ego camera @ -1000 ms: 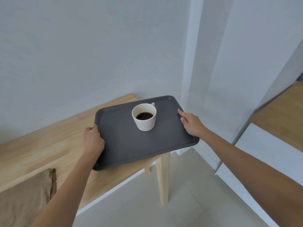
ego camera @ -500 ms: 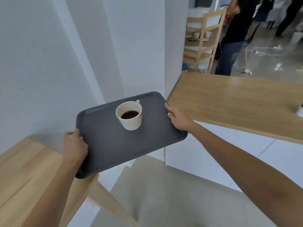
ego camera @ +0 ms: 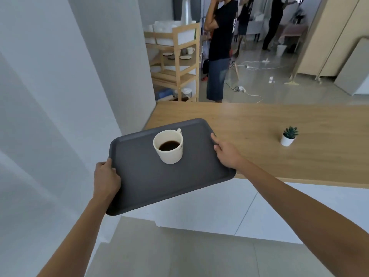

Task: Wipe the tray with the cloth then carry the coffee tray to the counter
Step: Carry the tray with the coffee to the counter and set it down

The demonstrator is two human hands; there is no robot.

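Wooden counter (ego camera: 259,124) ahead, small potted plant (ego camera: 288,136) on it, well right of tray. Grey tray (ego camera: 151,180) airborne, far corner over counter's near edge. Left hand (ego camera: 105,177) clamped on left rim, right hand (ego camera: 226,153) on right rim. Cup (ego camera: 168,145) of coffee upright mid-tray. No cloth in view, so wiping judged finished; setting down remains.

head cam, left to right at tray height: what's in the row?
Left hand → tray → cup → right hand → potted plant on the counter.
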